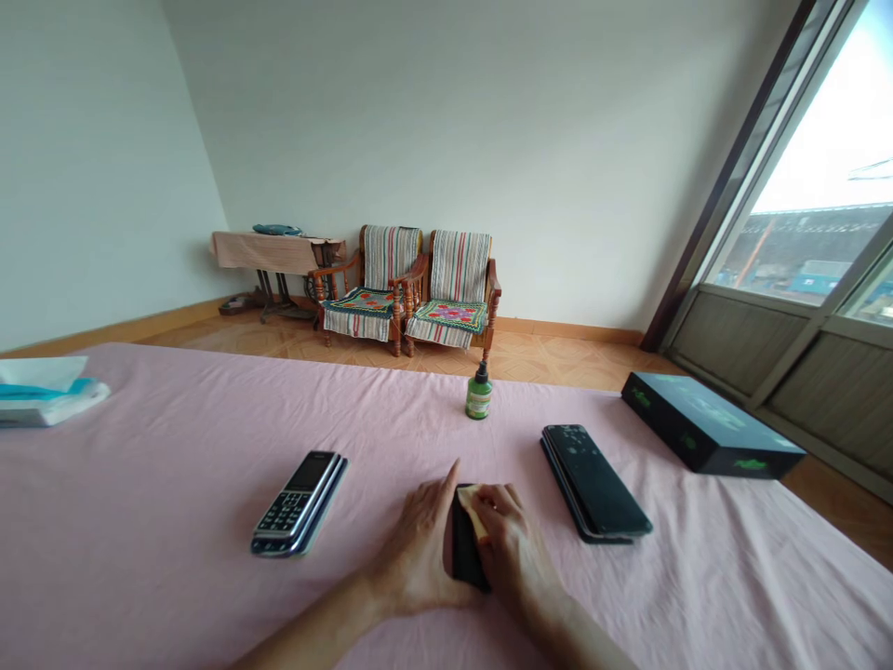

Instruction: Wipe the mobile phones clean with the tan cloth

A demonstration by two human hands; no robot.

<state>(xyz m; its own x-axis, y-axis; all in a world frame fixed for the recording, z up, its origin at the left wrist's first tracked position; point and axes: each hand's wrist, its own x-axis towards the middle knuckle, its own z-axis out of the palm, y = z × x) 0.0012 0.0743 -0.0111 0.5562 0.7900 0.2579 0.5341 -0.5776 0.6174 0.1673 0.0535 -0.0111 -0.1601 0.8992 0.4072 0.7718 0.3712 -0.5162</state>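
My left hand (417, 551) lies against the left side of a dark phone (463, 549) on the pink tablecloth, thumb stretched along its edge, steadying it. My right hand (513, 549) presses a small yellowish cloth (475, 507) onto the top of that phone, fingers closed on the cloth. Most of the phone is hidden under both hands. A small green bottle (478, 394) with a black cap stands upright beyond the hands.
A keypad phone (299, 504) stacked on another lies to the left. A stack of dark smartphones (593, 481) lies to the right, a black box (710, 424) beyond it. A tissue pack (43, 391) sits far left. Two chairs (411, 290) stand by the wall.
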